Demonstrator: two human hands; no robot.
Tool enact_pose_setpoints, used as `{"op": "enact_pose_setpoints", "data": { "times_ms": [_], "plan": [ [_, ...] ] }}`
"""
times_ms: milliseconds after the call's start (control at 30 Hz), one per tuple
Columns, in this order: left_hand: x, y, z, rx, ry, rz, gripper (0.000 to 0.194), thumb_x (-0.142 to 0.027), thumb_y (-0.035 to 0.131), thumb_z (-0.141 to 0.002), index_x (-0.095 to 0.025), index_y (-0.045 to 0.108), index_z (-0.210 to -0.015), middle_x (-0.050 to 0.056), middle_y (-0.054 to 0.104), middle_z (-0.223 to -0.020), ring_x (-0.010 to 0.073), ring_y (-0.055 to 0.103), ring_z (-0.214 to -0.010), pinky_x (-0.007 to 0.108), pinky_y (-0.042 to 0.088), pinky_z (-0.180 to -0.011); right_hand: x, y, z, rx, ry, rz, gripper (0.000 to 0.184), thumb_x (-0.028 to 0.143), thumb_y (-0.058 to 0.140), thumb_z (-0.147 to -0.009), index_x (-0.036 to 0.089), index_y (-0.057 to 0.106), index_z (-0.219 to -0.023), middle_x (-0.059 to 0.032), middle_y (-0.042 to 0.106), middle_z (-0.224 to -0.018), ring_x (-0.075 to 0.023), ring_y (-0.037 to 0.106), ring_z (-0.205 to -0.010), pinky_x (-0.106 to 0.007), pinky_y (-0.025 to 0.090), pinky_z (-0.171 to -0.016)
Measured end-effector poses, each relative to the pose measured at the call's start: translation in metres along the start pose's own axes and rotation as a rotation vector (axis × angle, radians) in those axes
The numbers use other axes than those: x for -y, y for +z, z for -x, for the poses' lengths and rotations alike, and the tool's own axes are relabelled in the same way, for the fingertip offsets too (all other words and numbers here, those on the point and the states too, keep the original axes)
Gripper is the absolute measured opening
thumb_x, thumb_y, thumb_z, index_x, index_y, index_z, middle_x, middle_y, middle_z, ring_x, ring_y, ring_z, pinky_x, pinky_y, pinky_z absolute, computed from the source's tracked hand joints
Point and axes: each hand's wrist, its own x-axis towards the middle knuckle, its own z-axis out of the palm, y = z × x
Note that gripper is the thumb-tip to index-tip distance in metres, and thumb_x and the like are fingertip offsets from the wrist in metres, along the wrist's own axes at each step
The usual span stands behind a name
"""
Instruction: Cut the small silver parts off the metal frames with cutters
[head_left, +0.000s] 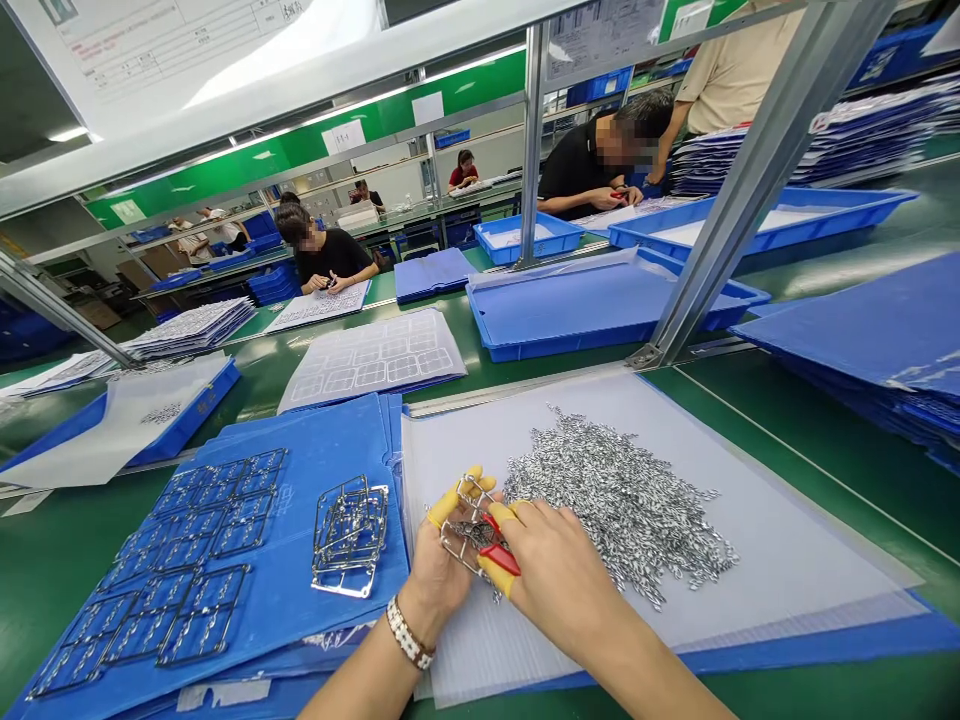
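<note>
My left hand, yellow covers on its fingertips, is closed on a small silvery metal frame. My right hand, also with yellow finger covers, grips red-handled pliers; their jaws reach inside the frame, and the exact contact is too small to make out. Just beyond both hands a heap of small silvery metal pieces lies on a whitish sheet. To the left, a loose stack of similar metal frames rests on a blue sheet. Rows of dark-looking frames with small parts lie further left.
A metal post rises at the bench's back edge, right of centre. Behind it sit blue trays and a white printed sheet. Blue sheets are stacked at right. Co-workers sit across the bench.
</note>
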Motion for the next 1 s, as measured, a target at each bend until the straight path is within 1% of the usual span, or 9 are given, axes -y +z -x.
{"op": "enact_pose_setpoints", "data": {
  "times_ms": [200,367,467,600,700,867,933,1000],
  "plan": [
    [0.0023,-0.0036,-0.0005,0.021,-0.015,-0.007,0.032,-0.019,0.053,-0.084,-0.012,0.067,-0.112,0.011,0.069,-0.111,0.0261,0.061,-0.106,0.040,0.040,-0.100,0.0005,-0.0019,0.0015,-0.002,0.000,0.008,0.027,0.034,0.064,-0.079,0.020,0.062,-0.103,-0.0064,0.067,-0.091,-0.0245,0.058,-0.085,-0.036,0.036,-0.072],
    [0.0027,-0.0029,-0.0006,0.011,-0.006,-0.028,0.031,-0.020,0.053,-0.083,-0.013,0.069,-0.109,0.011,0.070,-0.108,0.0257,0.063,-0.103,0.040,0.040,-0.099,0.0016,-0.0030,0.0001,0.039,0.010,0.041,0.026,0.030,0.065,-0.078,0.020,0.062,-0.102,-0.0059,0.067,-0.090,-0.0245,0.057,-0.084,-0.036,0.035,-0.071],
    [0.0018,-0.0010,-0.0001,0.001,-0.001,-0.056,0.029,-0.021,0.054,-0.083,-0.012,0.071,-0.104,0.012,0.069,-0.109,0.0260,0.063,-0.101,0.039,0.040,-0.100,0.0017,-0.0042,-0.0015,0.039,0.008,0.039,0.024,0.031,0.064,-0.079,0.020,0.062,-0.100,-0.0066,0.067,-0.092,-0.0249,0.057,-0.087,-0.037,0.034,-0.072],
    [0.0008,0.0000,0.0006,-0.008,-0.002,-0.076,0.029,-0.022,0.056,-0.081,-0.013,0.071,-0.104,0.012,0.068,-0.112,0.0271,0.063,-0.103,0.040,0.039,-0.100,0.0007,-0.0033,-0.0025,0.043,0.003,0.023,0.023,0.031,0.064,-0.079,0.021,0.062,-0.100,-0.0062,0.067,-0.094,-0.0247,0.057,-0.088,-0.037,0.033,-0.074],
    [0.0009,-0.0004,0.0005,-0.014,0.000,-0.080,0.029,-0.021,0.057,-0.080,-0.014,0.071,-0.103,0.011,0.069,-0.110,0.0276,0.062,-0.104,0.040,0.038,-0.100,0.0007,-0.0017,-0.0021,0.053,0.009,0.035,0.021,0.029,0.063,-0.079,0.022,0.062,-0.099,-0.0046,0.067,-0.093,-0.0248,0.057,-0.087,-0.037,0.032,-0.073],
    [0.0010,0.0007,0.0000,-0.025,0.009,-0.095,0.031,-0.019,0.058,-0.077,-0.014,0.071,-0.104,0.011,0.070,-0.108,0.0276,0.061,-0.106,0.039,0.039,-0.100,0.0024,-0.0030,-0.0023,0.027,-0.008,0.085,0.024,0.030,0.064,-0.079,0.020,0.061,-0.101,-0.0051,0.066,-0.090,-0.0247,0.056,-0.085,-0.037,0.031,-0.072],
    [0.0006,0.0016,0.0000,-0.036,0.005,-0.101,0.032,-0.020,0.058,-0.077,-0.013,0.070,-0.106,0.011,0.070,-0.109,0.0274,0.061,-0.106,0.039,0.040,-0.099,0.0034,-0.0039,-0.0025,0.017,-0.023,0.088,0.025,0.032,0.066,-0.078,0.020,0.061,-0.100,-0.0053,0.065,-0.090,-0.0248,0.056,-0.085,-0.037,0.031,-0.071],
    [-0.0001,0.0026,0.0002,-0.045,-0.007,-0.093,0.031,-0.021,0.058,-0.079,-0.013,0.070,-0.106,0.011,0.069,-0.109,0.0272,0.061,-0.106,0.039,0.041,-0.098,0.0042,-0.0039,-0.0021,0.003,-0.033,0.098,0.023,0.030,0.066,-0.078,0.020,0.062,-0.098,-0.0048,0.065,-0.088,-0.0244,0.056,-0.083,-0.037,0.031,-0.070]
  ]
}}
